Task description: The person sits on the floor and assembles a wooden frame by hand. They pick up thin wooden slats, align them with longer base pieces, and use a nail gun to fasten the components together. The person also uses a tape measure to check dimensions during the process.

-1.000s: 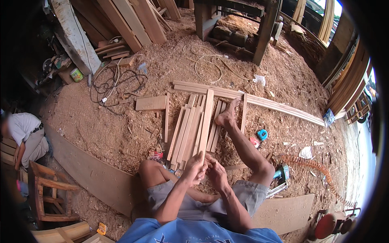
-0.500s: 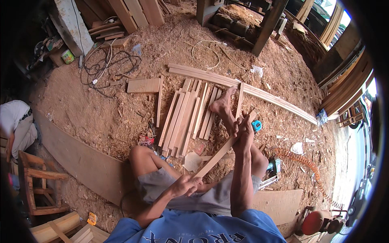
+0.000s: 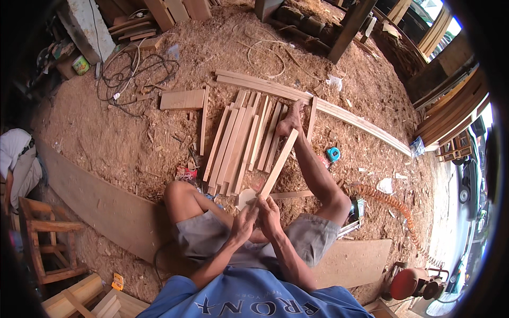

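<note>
A slim wooden strip [image 3: 279,166] points away from me over the floor, its far end beside my outstretched leg. Its near end sits between my two hands, above my lap. My left hand [image 3: 245,222] is closed at that end, with its fingers partly hidden. Right beside it, my right hand [image 3: 269,214] grips the strip with the thumb along it. Several similar wooden strips [image 3: 233,148] lie side by side on the shavings just beyond. A blue tape measure [image 3: 333,154] rests on the floor to the right of my leg.
Long battens [image 3: 366,130] lie across the floor beyond my foot. An orange coiled hose [image 3: 400,209] runs at right, near a red machine [image 3: 405,286]. A wooden board [image 3: 177,105] and black cables [image 3: 130,79] lie far left. Another person [image 3: 21,164] bends at the left edge.
My right hand has slid from the strip's far end back to the near end, beside my left. The strip has swung to point more straight ahead, and my right leg is stretched out more.
</note>
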A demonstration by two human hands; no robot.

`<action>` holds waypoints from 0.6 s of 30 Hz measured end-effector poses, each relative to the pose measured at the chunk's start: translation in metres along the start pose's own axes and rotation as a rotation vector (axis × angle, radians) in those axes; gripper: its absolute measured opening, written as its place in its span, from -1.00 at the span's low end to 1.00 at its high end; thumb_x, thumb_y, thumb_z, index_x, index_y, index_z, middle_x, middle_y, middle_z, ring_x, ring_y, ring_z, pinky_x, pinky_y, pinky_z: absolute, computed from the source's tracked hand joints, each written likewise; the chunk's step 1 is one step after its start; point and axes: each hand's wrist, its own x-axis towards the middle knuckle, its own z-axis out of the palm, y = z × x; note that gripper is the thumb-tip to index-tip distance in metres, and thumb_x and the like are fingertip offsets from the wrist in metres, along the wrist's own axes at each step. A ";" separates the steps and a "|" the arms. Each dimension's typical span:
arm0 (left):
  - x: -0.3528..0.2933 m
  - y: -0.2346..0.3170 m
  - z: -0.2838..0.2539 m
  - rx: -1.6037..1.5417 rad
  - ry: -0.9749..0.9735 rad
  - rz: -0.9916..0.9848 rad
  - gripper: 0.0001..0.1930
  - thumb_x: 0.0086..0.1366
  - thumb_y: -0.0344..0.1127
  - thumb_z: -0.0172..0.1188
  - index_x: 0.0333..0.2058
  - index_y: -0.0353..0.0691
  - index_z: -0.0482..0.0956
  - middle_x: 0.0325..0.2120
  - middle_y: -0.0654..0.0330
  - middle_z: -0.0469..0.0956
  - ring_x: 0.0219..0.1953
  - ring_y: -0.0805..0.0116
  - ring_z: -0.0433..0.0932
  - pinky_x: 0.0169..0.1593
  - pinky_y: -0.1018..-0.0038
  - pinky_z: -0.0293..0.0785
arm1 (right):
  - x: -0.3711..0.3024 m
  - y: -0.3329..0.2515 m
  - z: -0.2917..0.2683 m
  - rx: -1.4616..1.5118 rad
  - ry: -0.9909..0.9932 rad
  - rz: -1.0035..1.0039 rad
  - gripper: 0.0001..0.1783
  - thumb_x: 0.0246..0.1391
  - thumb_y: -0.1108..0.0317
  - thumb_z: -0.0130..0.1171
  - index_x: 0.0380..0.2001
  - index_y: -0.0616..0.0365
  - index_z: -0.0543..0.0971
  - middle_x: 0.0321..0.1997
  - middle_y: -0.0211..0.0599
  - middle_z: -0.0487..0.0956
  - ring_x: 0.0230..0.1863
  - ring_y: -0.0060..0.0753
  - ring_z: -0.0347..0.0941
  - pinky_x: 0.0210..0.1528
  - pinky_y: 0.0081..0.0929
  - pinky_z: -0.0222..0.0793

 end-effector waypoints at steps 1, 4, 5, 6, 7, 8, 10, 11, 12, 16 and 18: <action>0.010 -0.003 -0.008 0.224 0.065 0.020 -0.60 0.46 -0.06 0.04 0.04 -0.28 0.51 -0.41 0.20 0.59 -0.40 0.50 0.54 -0.38 0.46 0.47 | 0.000 0.013 -0.009 -0.033 -0.055 0.014 -0.75 0.36 0.25 0.05 -0.07 0.20 0.50 -0.31 -0.38 0.57 -0.33 -0.58 0.46 -0.26 -0.63 0.41; 0.034 -0.001 -0.029 0.341 0.133 0.082 -0.57 0.48 0.03 -0.03 -0.26 -0.28 0.53 -0.65 0.20 0.50 -0.57 0.41 0.50 -0.44 0.41 0.40 | 0.011 0.040 -0.046 -0.307 -0.135 0.002 -0.71 0.31 0.23 0.13 -0.07 0.22 0.54 -0.19 -0.37 0.59 -0.20 -0.57 0.49 -0.14 -0.56 0.42; 0.045 0.003 -0.037 0.357 0.129 0.116 -0.54 0.48 0.06 -0.06 -0.30 -0.28 0.51 -0.67 0.18 0.47 -0.58 0.42 0.49 -0.45 0.41 0.38 | 0.019 0.044 -0.060 -0.366 -0.151 -0.007 -0.71 0.30 0.24 0.13 -0.06 0.24 0.53 -0.20 -0.35 0.59 -0.22 -0.56 0.49 -0.17 -0.56 0.43; 0.059 0.006 -0.043 0.417 0.152 0.153 -0.52 0.49 0.08 -0.09 -0.32 -0.27 0.50 -0.68 0.21 0.45 -0.60 0.43 0.46 -0.47 0.40 0.36 | 0.029 0.047 -0.072 -0.488 -0.085 0.030 -0.70 0.29 0.25 0.13 -0.05 0.25 0.53 -0.21 -0.34 0.59 -0.24 -0.55 0.50 -0.20 -0.55 0.44; 0.073 0.007 -0.049 0.432 0.164 0.198 -0.50 0.49 0.10 -0.12 -0.34 -0.27 0.48 -0.70 0.24 0.42 -0.62 0.44 0.43 -0.48 0.40 0.33 | 0.039 0.047 -0.084 -0.574 -0.021 0.089 -0.69 0.28 0.27 0.12 -0.04 0.26 0.52 -0.22 -0.32 0.59 -0.27 -0.54 0.50 -0.23 -0.55 0.44; 0.086 0.006 -0.053 0.427 0.211 0.272 -0.50 0.50 0.11 -0.13 -0.31 -0.26 0.48 -0.71 0.28 0.39 -0.63 0.44 0.40 -0.50 0.40 0.31 | 0.051 0.047 -0.094 -0.523 0.072 0.118 -0.69 0.27 0.28 0.12 -0.03 0.28 0.52 -0.23 -0.30 0.59 -0.29 -0.53 0.51 -0.26 -0.54 0.45; 0.117 -0.001 -0.071 0.284 0.189 0.037 -0.51 0.48 0.11 -0.10 -0.22 -0.27 0.52 -0.67 0.28 0.42 -0.61 0.43 0.41 -0.47 0.41 0.33 | 0.071 0.047 -0.109 -0.549 0.300 0.042 -0.67 0.25 0.30 0.11 -0.02 0.30 0.50 -0.24 -0.27 0.59 -0.34 -0.51 0.52 -0.32 -0.53 0.46; 0.132 -0.007 -0.081 0.182 0.213 -0.113 -0.51 0.47 0.11 -0.06 -0.17 -0.28 0.54 -0.63 0.24 0.48 -0.56 0.38 0.47 -0.44 0.39 0.37 | 0.079 0.048 -0.114 -0.519 0.400 0.069 -0.66 0.24 0.31 0.11 -0.01 0.32 0.50 -0.25 -0.26 0.59 -0.36 -0.50 0.52 -0.34 -0.52 0.46; 0.145 -0.014 -0.093 0.353 0.257 -0.004 -0.51 0.44 0.10 -0.02 -0.13 -0.28 0.55 -0.57 0.19 0.54 -0.49 0.32 0.52 -0.38 0.35 0.41 | 0.085 0.050 -0.117 -0.525 0.358 0.053 -0.65 0.24 0.33 0.11 0.00 0.33 0.49 -0.26 -0.24 0.59 -0.39 -0.49 0.53 -0.37 -0.52 0.47; 0.169 -0.041 -0.132 0.583 0.312 -0.093 -0.55 0.28 0.06 0.20 -0.15 -0.26 0.64 -0.39 0.05 0.67 -0.32 0.13 0.64 -0.21 0.27 0.49 | 0.091 0.063 -0.118 -0.825 0.291 -0.001 -0.71 0.21 0.31 0.12 -0.13 0.32 0.56 -0.29 -0.22 0.63 -0.31 -0.44 0.58 -0.33 -0.45 0.50; 0.168 -0.047 -0.136 0.611 0.372 0.003 -0.57 0.23 0.03 0.27 -0.19 -0.27 0.66 -0.38 0.04 0.68 -0.32 0.14 0.65 -0.21 0.30 0.51 | 0.085 0.069 -0.116 -1.030 0.325 -0.198 -0.67 0.17 0.26 0.12 -0.15 0.33 0.55 -0.28 -0.14 0.65 -0.33 -0.36 0.62 -0.30 -0.41 0.51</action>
